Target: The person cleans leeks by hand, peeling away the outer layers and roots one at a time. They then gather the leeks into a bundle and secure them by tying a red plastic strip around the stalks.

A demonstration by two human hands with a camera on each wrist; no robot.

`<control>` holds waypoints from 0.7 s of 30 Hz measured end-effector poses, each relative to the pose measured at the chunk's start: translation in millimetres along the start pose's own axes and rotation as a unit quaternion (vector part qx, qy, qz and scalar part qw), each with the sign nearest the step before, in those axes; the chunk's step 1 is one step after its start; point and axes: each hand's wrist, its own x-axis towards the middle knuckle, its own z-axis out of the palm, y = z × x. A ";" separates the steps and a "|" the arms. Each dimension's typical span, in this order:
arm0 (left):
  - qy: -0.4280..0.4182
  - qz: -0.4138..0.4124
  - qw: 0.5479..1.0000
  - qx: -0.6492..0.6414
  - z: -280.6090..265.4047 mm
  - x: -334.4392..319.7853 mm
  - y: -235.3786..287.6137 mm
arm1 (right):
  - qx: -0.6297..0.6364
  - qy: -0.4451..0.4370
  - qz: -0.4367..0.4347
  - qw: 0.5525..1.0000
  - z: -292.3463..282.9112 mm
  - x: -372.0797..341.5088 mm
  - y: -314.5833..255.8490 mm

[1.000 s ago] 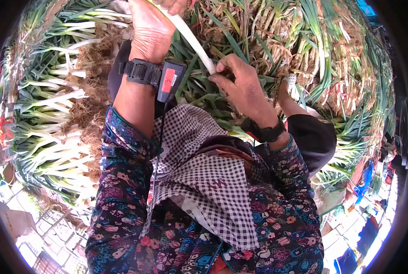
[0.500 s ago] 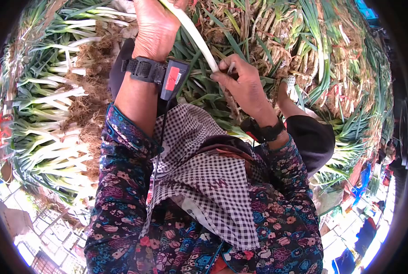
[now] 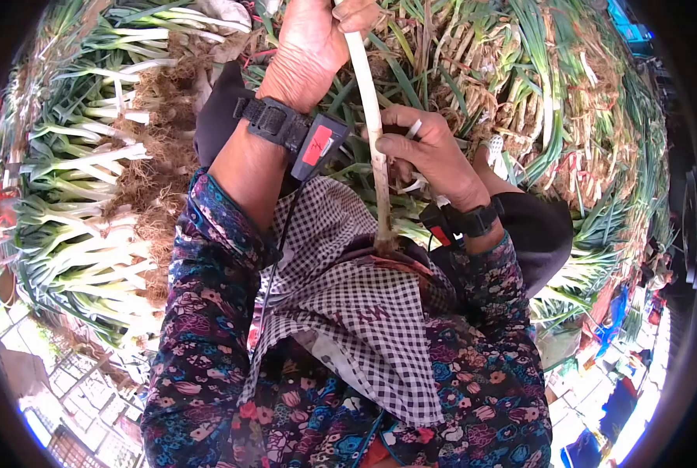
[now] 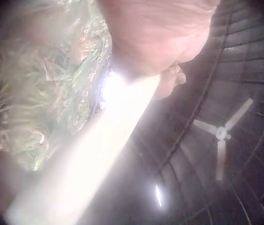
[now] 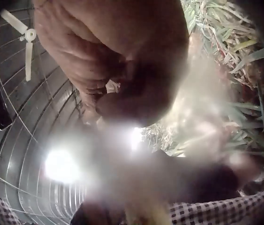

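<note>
Leek [image 3: 367, 86] slanted root-end near; left hand [image 3: 315, 51] gripping its far part — right hand [image 3: 436, 160] pinching lower down. Probably stripping outer skin; next pull wanted a firm left-hand hold.

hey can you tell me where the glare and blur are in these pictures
Head: fairly sharp, fisheye-curved, lower sides washed out; left wrist: stalk glaring white and blurred, fan clearer; right wrist: bright spot lower left, haze around it, right hand shadowed.
</note>
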 end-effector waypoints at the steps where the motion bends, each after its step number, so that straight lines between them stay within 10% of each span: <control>1: -0.015 -0.009 1.000 -0.013 -2.4 0.1 1.3 | -0.029 0.025 -0.022 0.999 0.2 -0.4 2.2; 12: 0.137 0.093 0.969 0.185 5.2 -1.9 21.7 | -0.336 -0.083 0.002 0.938 -40.7 -59.7 121.8; 14: 0.125 0.108 0.963 0.213 1.9 -1.0 16.8 | -0.561 -0.123 0.078 0.815 -58.0 -65.0 134.0; 17: 0.161 0.217 0.936 0.223 -1.2 2.4 51.2 | -0.639 -0.106 0.111 0.754 -84.3 -118.5 221.4; 18: 0.186 0.268 0.921 0.215 -10.1 5.6 55.8 | -0.601 -0.125 0.052 0.788 -107.0 -130.1 273.3; 21: 0.185 0.249 0.913 0.265 -2.8 3.1 43.4 | -0.500 0.007 0.155 0.852 -80.7 -86.2 170.7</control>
